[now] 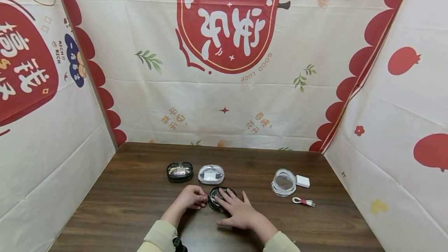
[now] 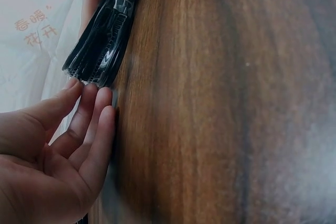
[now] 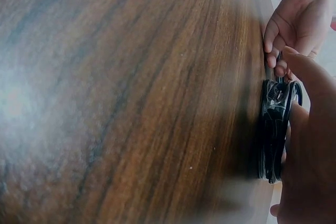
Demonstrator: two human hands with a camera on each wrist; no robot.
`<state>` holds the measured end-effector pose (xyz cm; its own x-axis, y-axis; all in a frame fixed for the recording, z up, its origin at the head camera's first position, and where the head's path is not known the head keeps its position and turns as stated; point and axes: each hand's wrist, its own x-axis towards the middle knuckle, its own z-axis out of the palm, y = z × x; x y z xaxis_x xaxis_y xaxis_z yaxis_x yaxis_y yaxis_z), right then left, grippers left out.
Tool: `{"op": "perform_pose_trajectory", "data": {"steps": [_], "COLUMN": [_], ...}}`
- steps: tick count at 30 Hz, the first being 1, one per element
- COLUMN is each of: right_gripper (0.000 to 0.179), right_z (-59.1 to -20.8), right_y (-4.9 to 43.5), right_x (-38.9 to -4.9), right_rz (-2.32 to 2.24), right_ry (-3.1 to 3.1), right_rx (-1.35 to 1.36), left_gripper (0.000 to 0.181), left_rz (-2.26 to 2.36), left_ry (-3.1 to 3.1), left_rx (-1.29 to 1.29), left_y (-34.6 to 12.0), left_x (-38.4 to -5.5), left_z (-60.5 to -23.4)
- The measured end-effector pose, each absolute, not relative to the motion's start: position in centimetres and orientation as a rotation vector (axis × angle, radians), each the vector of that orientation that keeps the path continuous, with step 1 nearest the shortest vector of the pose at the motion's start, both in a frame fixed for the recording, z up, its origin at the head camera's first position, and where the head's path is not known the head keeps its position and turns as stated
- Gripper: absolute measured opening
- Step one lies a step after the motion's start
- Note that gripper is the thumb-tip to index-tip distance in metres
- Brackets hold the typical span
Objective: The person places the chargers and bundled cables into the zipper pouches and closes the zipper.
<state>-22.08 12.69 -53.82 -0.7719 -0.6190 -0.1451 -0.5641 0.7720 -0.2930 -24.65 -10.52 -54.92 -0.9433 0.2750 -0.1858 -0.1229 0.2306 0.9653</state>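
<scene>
A small oval black zip pouch [image 1: 212, 199] with a clear top lies on the table before me. In the left wrist view its zipper runs along the side of the pouch [image 2: 100, 51]. My left hand [image 1: 193, 198] is at the pouch's left end, thumb and fingertips pinching its edge by the zipper; the fingers cover the exact spot. Fingers spread, my right hand [image 1: 239, 211] rests flat over the top of the pouch and hides much of it. The right wrist view has the pouch [image 3: 274, 129] under the right palm, with the left hand [image 3: 296, 24] beyond.
Behind my hands stand another black-trimmed clear pouch [image 1: 180, 172] and a white-trimmed one [image 1: 211, 174], both with things inside. To the right lie a coiled white cable [image 1: 274, 186], a white charger block [image 1: 302, 181] and a short white cable with a red tie [image 1: 303, 202]. Printed cloth walls surround the table.
</scene>
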Motion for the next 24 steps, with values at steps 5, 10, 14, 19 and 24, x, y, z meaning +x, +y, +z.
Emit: {"op": "perform_pose_trajectory", "data": {"steps": [5,10,14,19,24], "right_gripper": [0.078,0.078,0.078,0.078,0.079], "right_z": [-53.9,-54.2,-54.4,-54.5,-54.5], "right_y": [12.7,12.8,12.9,12.9,12.9], "right_x": [-22.3,-22.3,-22.3,-22.3,-22.4], "right_rz": [-0.353,-0.379,-0.394,-0.400,-0.409], "right_ry": [2.725,2.720,2.717,2.719,2.727], "right_rx": [-0.923,-0.933,-0.930,-0.922,-0.927], "left_gripper": [0.007,0.006,0.007,0.007,0.008], "left_rz": [1.768,1.766,1.766,1.754,1.710], "left_ry": [2.182,2.177,2.171,2.179,2.201], "left_rx": [0.144,0.148,0.150,0.157,0.178], "left_y": [-10.4,-10.3,-10.3,-10.2,-9.7], "left_x": [-24.6,-24.3,-24.1,-23.6,-23.2], "left_z": [-55.0,-55.2,-55.3,-55.1,-54.9]}}
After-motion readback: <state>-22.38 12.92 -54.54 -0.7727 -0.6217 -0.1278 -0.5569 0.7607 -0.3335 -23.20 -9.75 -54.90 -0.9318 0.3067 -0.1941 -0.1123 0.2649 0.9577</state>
